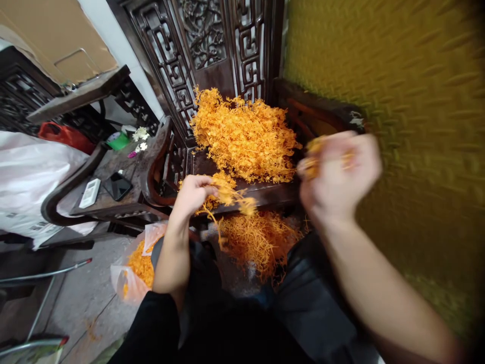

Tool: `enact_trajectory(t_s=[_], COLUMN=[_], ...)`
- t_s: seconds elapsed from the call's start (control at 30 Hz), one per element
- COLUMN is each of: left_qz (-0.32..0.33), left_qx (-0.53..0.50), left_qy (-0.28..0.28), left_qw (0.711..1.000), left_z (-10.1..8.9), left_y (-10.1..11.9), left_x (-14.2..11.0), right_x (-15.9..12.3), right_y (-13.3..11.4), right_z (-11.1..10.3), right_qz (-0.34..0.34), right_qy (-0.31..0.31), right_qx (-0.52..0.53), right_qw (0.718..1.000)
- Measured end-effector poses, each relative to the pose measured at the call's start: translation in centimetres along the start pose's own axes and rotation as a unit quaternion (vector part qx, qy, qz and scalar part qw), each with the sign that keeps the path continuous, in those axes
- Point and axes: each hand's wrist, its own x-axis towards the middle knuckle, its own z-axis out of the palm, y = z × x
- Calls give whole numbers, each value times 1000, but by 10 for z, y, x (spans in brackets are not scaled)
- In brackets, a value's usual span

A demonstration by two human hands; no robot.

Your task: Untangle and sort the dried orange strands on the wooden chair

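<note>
A large heap of orange flower sprigs (pixel 246 136), with thin stems and small flower-like heads, lies on the seat of a dark carved wooden chair (pixel 261 194). At the seat's front left edge my left hand (pixel 195 193) is closed around an orange sprig (pixel 231 196), whose stems hang over the edge. My right hand (pixel 341 172) is raised to the right of the heap, blurred by motion. Its fingers are curled, with orange flower pieces (pixel 313 156) showing in them. Below the seat, between my knees, is a pile of bare orange stems (pixel 261 240).
On the floor at left stands a clear plastic bag (pixel 129 283) holding orange pieces. A neighbouring wooden chair bears a phone (pixel 118 186), a white box-like item (pixel 90 193) and white flowers (pixel 141 134). A yellow-green patterned surface (pixel 397 101) rises close on the right.
</note>
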Motion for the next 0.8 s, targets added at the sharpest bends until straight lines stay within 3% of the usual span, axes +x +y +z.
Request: enact_trajectory(t_s=[0.07,0.1,0.17,0.23,0.33,0.4,0.47,0.5,0.57,0.67,0.8], left_qz=[-13,-17,-14,-5,17,40,62,71,86,119,160], left_qx=[-33,-62,-130,-180,-226,-247,-252,-248,-225,-161,-72], left_qy=[50,56,46,32,38,55,70,74,79,103,149], left_qw=[998,996,990,983,973,967,963,963,967,974,973], left_z=[-3,-3,-1,2,6,6,7,7,8,10,10], left_y=[-4,-4,-2,3,8,9,8,7,4,2,3], left_x=[4,5,6,6,6,6,6,6,7,5,-1], right_x=[6,7,5,0,-3,-4,-5,-6,-9,-15,-25], right_y=[1,3,9,17,27,30,30,29,26,22,20], right_z=[-6,-7,-6,-2,3,3,3,3,5,14,25], right_qz=[-57,-63,19,108,201,273,320,318,266,173,119], right_qy=[80,73,-47,-141,-157,-208,-313,-357,-396,-387,-353], right_qx=[27,23,6,11,43,54,54,47,13,-40,-105], right_qw=[995,995,999,984,966,938,893,877,879,905,922])
